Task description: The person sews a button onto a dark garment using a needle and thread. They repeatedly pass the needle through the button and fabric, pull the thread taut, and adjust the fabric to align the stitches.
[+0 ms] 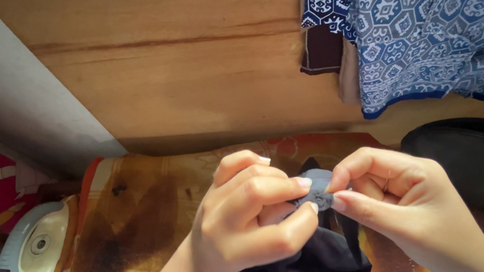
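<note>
Dark soft cloth [310, 259] bunched, pinched by left hand [253, 216] and right hand [395, 196].

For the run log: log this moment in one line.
left hand: pinching dark cloth | right hand: pinching same cloth | iron: left, untouched

The dark cloth [310, 259] in the hands looks soft and matt. The ironing pad [140, 220] is printed cloth with a brown burnt patch. The iron [31, 254] is smooth, shiny plastic. The wooden board [181, 62] looks smooth. The blue patterned cloth [427, 15] looks thin.
</note>
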